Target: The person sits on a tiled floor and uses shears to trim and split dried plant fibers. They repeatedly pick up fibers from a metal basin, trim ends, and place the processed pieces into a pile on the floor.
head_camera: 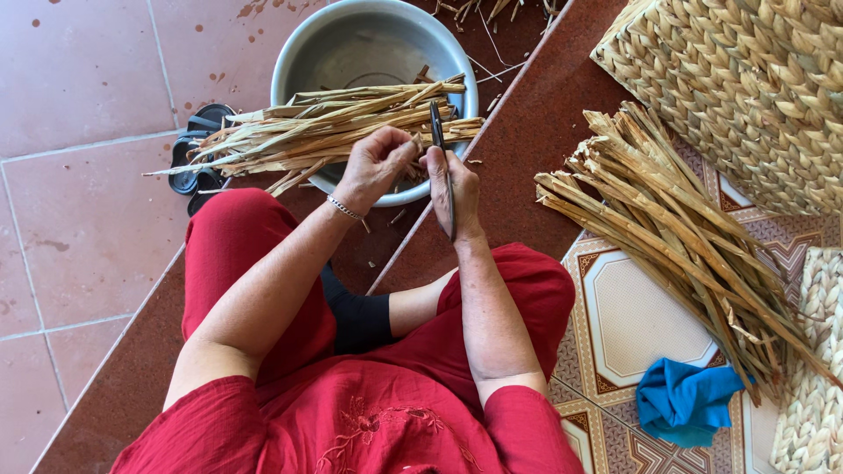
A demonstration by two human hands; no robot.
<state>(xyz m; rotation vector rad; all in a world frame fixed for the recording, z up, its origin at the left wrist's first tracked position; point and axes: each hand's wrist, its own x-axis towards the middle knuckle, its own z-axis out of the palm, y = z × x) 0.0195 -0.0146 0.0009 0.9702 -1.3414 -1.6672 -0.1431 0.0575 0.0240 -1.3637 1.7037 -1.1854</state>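
Observation:
My left hand [378, 164] is closed on the end of a dried straw stalk, just over the near rim of a metal basin [369, 44]. A metal bracelet sits on that wrist. My right hand [455, 189] grips a thin dark knife [438, 132] with its blade pointing away from me, against the stalk held by the left hand. A bundle of dried straw stalks [334, 123] lies across the basin, its tips reaching left. I sit on the floor in red clothes, knees bent.
A second pile of dried stalks [667, 228] lies on the patterned tiles at right. A woven basket [755, 88] stands at the top right, a woven mat [812, 386] at the right edge, a blue cloth [685, 399] below. Black sandals [195, 158] lie left of the basin.

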